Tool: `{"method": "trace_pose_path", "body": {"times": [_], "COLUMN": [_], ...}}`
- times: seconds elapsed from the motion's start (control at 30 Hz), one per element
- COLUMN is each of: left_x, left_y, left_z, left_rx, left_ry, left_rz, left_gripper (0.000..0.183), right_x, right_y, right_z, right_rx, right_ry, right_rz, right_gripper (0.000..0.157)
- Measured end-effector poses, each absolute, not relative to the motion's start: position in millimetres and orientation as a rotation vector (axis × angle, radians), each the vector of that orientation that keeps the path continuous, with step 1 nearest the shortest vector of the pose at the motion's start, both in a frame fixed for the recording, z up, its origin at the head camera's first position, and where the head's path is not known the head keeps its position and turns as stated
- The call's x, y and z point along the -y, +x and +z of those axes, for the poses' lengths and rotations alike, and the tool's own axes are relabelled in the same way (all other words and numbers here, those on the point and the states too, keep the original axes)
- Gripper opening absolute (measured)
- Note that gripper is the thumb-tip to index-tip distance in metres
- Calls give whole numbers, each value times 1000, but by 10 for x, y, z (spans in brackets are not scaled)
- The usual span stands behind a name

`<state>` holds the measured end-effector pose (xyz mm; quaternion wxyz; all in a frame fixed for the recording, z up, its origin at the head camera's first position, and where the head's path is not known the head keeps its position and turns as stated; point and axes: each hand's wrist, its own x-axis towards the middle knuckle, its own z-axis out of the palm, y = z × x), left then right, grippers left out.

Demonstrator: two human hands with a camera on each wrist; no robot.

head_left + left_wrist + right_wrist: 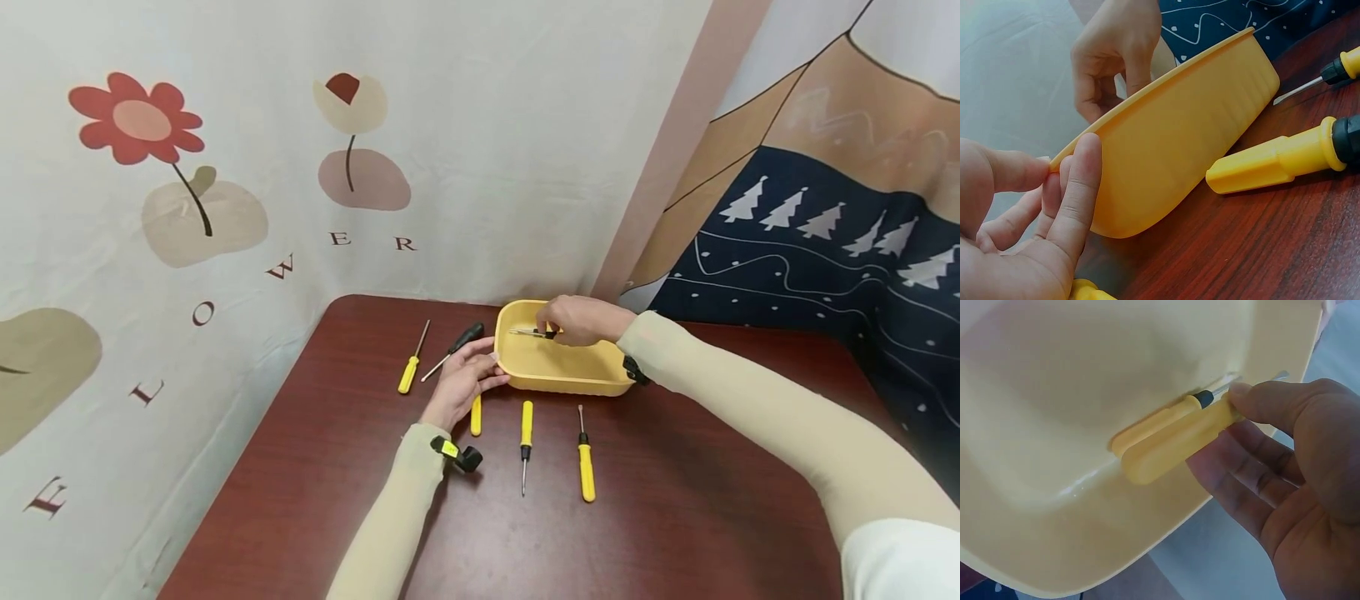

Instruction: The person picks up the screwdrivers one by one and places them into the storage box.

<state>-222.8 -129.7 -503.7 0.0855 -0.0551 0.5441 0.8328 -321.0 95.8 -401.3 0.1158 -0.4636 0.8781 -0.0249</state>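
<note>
A yellow plastic tray (pixel 570 385) stands at the table's back. My left hand (pixel 459 382) pinches its left rim between thumb and fingers, plainly so in the left wrist view. Over the inside of the tray, my right hand (pixel 581 319) pinches a yellow-handled screwdriver (pixel 1175 444) near the front of its handle. A second yellow-handled screwdriver (pixel 1154 428) with a black collar lies beneath it on the tray's floor. Beside my left hand is a black-handled screwdriver (pixel 467 337). One yellow handle (pixel 476 417) is partly covered by that hand.
On the dark red table (pixel 337 467), another yellow screwdriver (pixel 409 372) lies to the left. Two more, a yellow screwdriver (pixel 527 429) and another yellow screwdriver (pixel 586 467), lie in front of the tray. Printed curtains (pixel 480 150) hang behind the table.
</note>
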Motion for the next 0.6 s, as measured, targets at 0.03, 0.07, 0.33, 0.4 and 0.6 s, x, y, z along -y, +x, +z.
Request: {"method": "trace_pose_path", "body": {"times": [0.03, 0.07, 0.33, 0.4, 0.6], "left_x": [1301, 1304, 1306, 1302, 1303], "left_y": [-2227, -2227, -2230, -2226, -2228], "left_z": [-5037, -5036, -5035, -5034, -5039], "left_rx": [-1621, -1620, -1614, -1620, -1633], "left_ry": [-165, -166, -180, -183, -182], "left_rz": [2483, 2482, 2490, 2484, 2471], "left_gripper": [43, 43, 39, 39, 39], "right_x": [-944, -930, -822, -798, -749], "right_y": [-3218, -3223, -3243, -3240, -3227], "right_z": [-4018, -4023, -4121, -4148, -4196], "right_rx": [-2570, -2568, -2527, -2524, -2525], "right_ry": [-1362, -1363, -1388, -1398, -1432], "right_rz": [-69, -66, -64, -58, -14], "right_gripper": [20, 20, 12, 11, 10]}}
